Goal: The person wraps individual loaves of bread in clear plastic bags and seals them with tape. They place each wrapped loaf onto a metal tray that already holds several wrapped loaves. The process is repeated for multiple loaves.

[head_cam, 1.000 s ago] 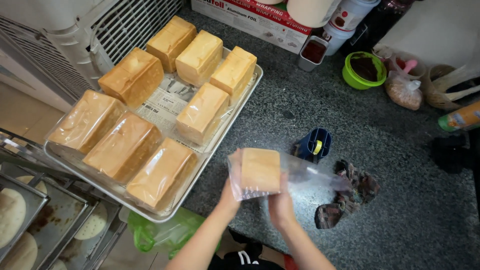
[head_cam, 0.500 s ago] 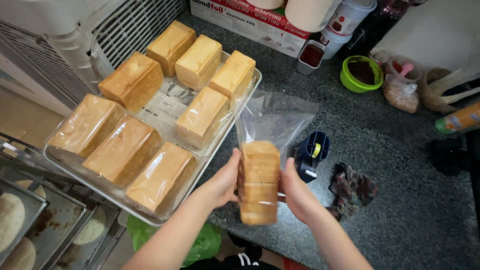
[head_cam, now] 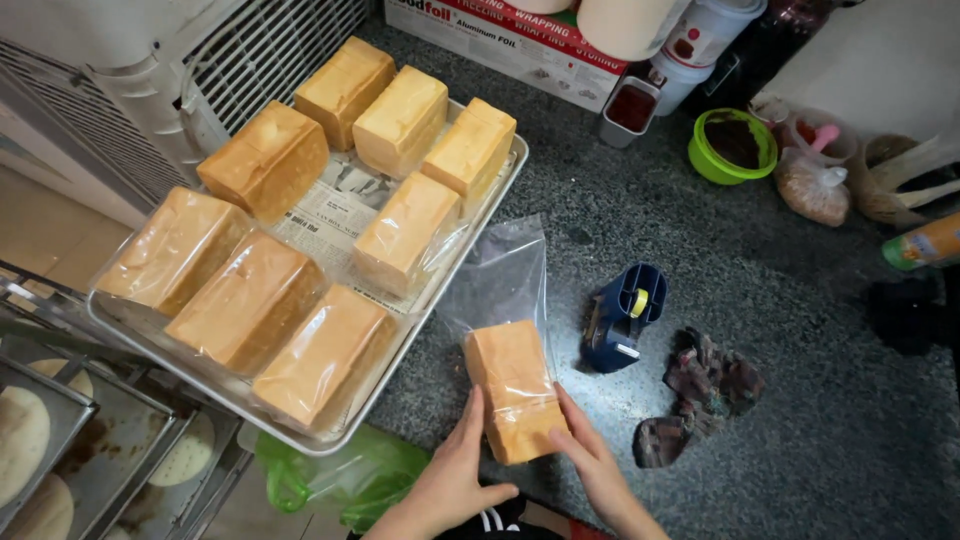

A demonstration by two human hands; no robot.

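A loaf of bread in a clear plastic bag (head_cam: 512, 385) lies on the dark granite counter near the front edge. My left hand (head_cam: 455, 470) presses its left side and my right hand (head_cam: 592, 462) presses its right side, so both grip it. The bag's loose open end (head_cam: 500, 270) trails away from me. Left of it a metal tray (head_cam: 400, 335) lined with newspaper holds several loaves, some bagged (head_cam: 245, 300) and some bare (head_cam: 400, 120).
A blue tape dispenser (head_cam: 622, 315) and a dark crumpled cloth (head_cam: 700, 390) lie right of the loaf. A foil box, tubs, a green bowl (head_cam: 732, 145) and a bagged item stand at the back. A white fan (head_cam: 150, 70) and racks with trays (head_cam: 60, 450) are at left.
The bagged loaf went from sideways in the air, to upright, to lying on the counter with the bag's open end pointing away. Both hands slid to its near end.
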